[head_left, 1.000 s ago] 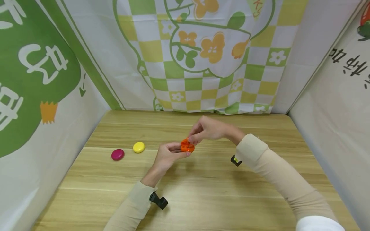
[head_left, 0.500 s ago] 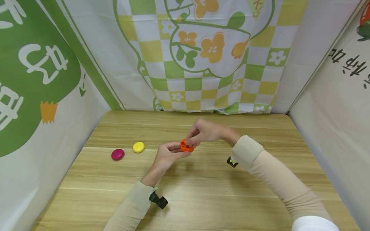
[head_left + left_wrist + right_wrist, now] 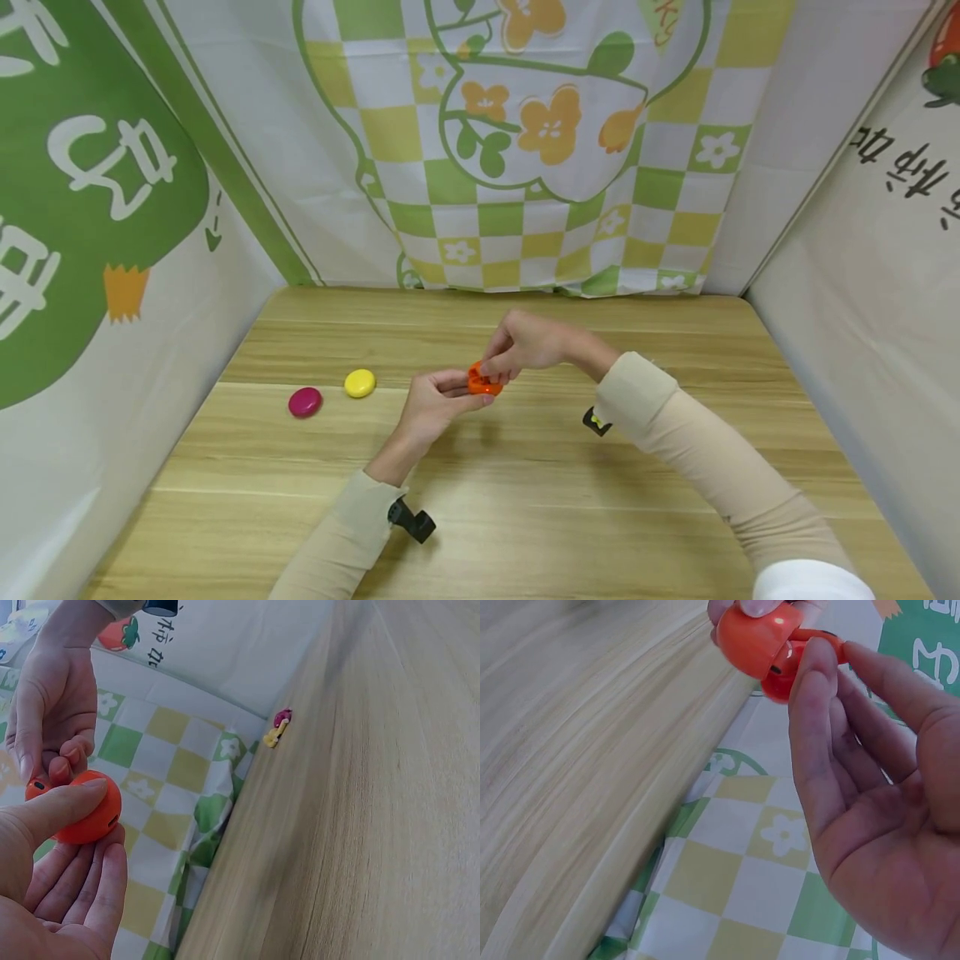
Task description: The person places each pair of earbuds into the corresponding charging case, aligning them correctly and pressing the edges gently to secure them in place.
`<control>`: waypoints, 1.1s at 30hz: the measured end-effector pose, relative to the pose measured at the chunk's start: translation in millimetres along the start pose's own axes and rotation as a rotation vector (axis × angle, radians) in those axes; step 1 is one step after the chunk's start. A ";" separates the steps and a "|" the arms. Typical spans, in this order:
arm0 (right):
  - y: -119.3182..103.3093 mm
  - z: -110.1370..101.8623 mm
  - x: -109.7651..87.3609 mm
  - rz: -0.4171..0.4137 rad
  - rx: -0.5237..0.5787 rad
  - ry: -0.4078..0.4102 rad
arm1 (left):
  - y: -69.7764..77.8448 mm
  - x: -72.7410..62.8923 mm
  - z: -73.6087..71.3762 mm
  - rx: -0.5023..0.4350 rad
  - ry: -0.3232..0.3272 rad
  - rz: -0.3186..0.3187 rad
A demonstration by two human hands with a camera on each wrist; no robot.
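Note:
A round orange earbud case, lid up, is held above the table. My left hand grips the case with the thumb on top and the fingers beneath. My right hand reaches over from the other side and pinches an orange earbud with a black mark near its end. This earbud touches or sits partly in the case; how deep it lies is hidden by the fingers. On the table to the left are a yellow round case and a magenta round case.
A wooden table stands against a checkered cloth, with printed panels on both sides. In the left wrist view, a small magenta thing and a small yellow thing lie far along the table, too small to identify.
My right hand has come slightly down and left, bringing the earbud closer into the case. The left hand and the two other cases have stayed put.

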State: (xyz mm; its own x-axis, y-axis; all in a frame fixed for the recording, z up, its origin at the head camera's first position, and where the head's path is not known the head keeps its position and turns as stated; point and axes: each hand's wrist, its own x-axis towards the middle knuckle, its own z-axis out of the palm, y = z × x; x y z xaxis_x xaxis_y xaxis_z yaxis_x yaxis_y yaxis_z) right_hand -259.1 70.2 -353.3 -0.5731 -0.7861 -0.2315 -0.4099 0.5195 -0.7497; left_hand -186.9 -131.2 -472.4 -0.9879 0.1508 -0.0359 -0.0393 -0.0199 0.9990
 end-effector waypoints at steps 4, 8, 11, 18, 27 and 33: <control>-2.0 1.3 1.1 0.017 0.006 0.028 | 0.1 -0.3 -0.2 -0.003 -0.005 -0.003; -2.5 2.5 1.6 0.017 0.001 0.069 | 0.5 -0.1 0.2 -0.004 -0.005 -0.010; -2.4 3.4 2.1 0.016 -0.015 0.101 | 0.6 0.0 0.4 -0.005 -0.008 -0.007; -6.4 5.6 2.8 -0.013 -0.141 0.137 | 0.5 -0.3 0.6 -0.006 -0.018 0.014; -13.2 12.8 0.3 -0.089 -0.278 0.168 | -0.8 -0.2 -0.7 -0.009 -0.023 0.019; -11.5 7.0 -4.2 -0.094 -0.250 0.214 | -0.1 -0.1 0.8 0.001 0.001 0.005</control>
State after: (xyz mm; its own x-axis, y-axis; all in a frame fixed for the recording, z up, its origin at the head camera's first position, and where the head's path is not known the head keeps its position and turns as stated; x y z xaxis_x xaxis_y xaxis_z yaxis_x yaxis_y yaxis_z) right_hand -247.0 65.2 -348.1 -0.6496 -0.7602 -0.0137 -0.6137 0.5349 -0.5807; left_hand -186.6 -130.4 -472.4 -0.9882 0.1497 -0.0314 -0.0346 -0.0192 0.9992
